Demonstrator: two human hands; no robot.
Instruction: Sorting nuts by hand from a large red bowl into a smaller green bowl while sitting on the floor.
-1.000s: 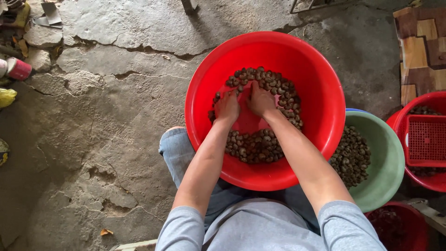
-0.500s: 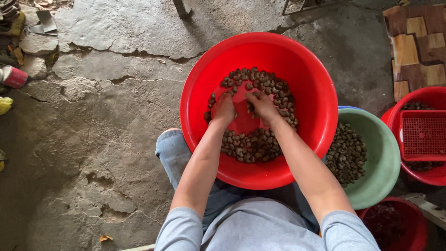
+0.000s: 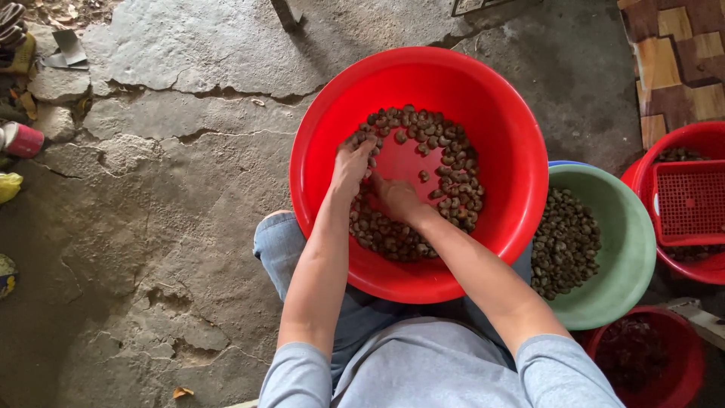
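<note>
Hands both down inside a large red basin [image 3: 483, 98] that sits on the cracked concrete floor [image 3: 166, 196] in front of the seated person. Left hand [image 3: 352, 165] reaches to the far-left part of the ring of dark brown nuts [image 3: 453, 174], fingers curled loosely among them; whether it has any nut actually pinched cannot be told. Right hand [image 3: 396, 198] lies just beside the left, nearer the body, palm down with fingers bent onto the nuts at the near-left of the basin; its grip is likewise not readable, the fingertips being buried in the pile. The two hands nearly touch at the wrist of the left.

Nuts form an arc around the hands: thick along the far rim and right side, another heap close to the body, with a bare red patch of basin bottom just right of the hands holding a few stray nuts.

Beyond the right forearm stands a green basin [image 3: 630, 249], partly tucked under the red one, with more of the same nuts. Further right, a second red tub [image 3: 706, 136] carries a red perforated tray [image 3: 691, 204]. Near the right elbow, a dark red bucket [image 3: 664, 378]. Person wears a grey short-sleeved shirt [image 3: 423, 370] and blue jeans [image 3: 279, 245].
</note>
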